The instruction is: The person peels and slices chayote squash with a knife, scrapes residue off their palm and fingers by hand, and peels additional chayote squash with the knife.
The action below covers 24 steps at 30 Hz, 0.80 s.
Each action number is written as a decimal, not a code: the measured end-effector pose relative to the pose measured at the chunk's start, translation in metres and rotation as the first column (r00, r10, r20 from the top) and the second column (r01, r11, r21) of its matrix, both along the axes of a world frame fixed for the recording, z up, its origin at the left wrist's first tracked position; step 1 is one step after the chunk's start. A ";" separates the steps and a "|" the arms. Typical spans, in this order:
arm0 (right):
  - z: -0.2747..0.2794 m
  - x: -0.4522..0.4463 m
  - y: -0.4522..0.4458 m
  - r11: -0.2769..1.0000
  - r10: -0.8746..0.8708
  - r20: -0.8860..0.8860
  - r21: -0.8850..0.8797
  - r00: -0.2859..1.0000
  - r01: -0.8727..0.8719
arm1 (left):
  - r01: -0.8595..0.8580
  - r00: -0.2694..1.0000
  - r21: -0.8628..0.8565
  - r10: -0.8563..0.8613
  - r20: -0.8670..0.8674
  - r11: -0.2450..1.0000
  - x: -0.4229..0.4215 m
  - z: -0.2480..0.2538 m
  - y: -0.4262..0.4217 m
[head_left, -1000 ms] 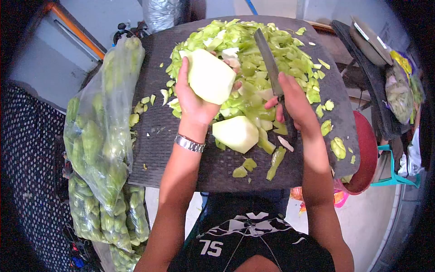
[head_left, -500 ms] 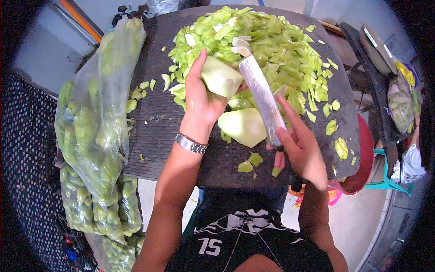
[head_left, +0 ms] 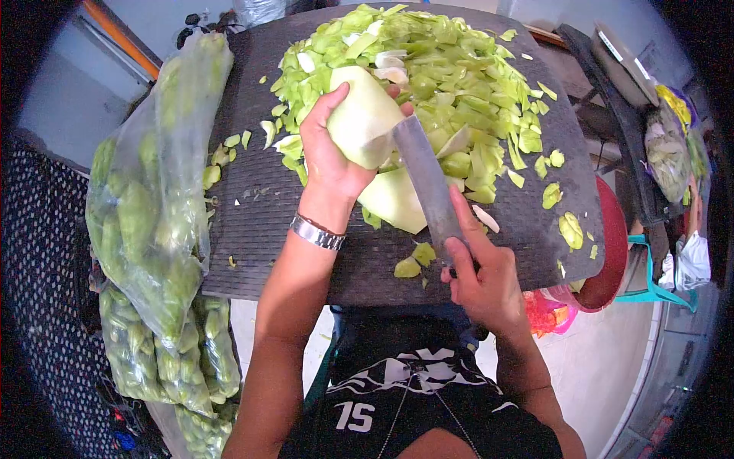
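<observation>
My left hand, palm up, is wrapped round a pale, peeled chayote above the table. In my right hand is the handle of a broad-bladed kitchen knife, index finger stretched along the blade. The blade tip is close to the chayote's right side; whether it touches cannot be made out. Below the hands, another peeled chayote lies on the table, partly covered by the blade. A large heap of green peelings lies just beyond both hands.
The dark ribbed table carries scattered peel scraps. Clear plastic bags of green chayotes stand along its left side, with more bagged ones lower down. At the right are a red basin and a teal stool.
The held chayote has turned and now shows a larger, rounder face. My right hand has drawn the knife slightly left and down. A pale sliver now lies right of the blade.
</observation>
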State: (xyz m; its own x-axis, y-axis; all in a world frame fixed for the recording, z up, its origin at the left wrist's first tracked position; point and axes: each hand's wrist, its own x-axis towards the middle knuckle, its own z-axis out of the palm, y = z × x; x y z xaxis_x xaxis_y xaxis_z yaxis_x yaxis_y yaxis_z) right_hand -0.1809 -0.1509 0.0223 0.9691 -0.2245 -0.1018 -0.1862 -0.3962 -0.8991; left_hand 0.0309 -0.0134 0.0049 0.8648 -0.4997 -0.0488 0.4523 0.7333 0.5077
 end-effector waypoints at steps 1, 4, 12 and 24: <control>-0.005 0.000 0.003 1.000 -0.011 0.025 -0.010 1.000 0.011 | 0.009 1.000 0.006 -0.009 0.007 1.000 -0.001 0.000 0.000; -0.006 -0.001 0.004 1.000 -0.018 0.031 0.025 0.999 0.018 | 0.056 0.998 0.015 -0.056 0.022 0.998 -0.001 -0.001 -0.001; -0.010 0.004 0.002 0.996 -0.045 0.094 -0.068 0.995 0.051 | 0.142 0.988 -0.001 -0.142 -0.055 0.990 -0.016 -0.003 -0.014; -0.014 -0.004 0.008 0.988 -0.038 -0.009 0.148 0.999 0.039 | 0.062 0.998 0.086 -0.062 -0.003 0.994 -0.022 -0.003 -0.018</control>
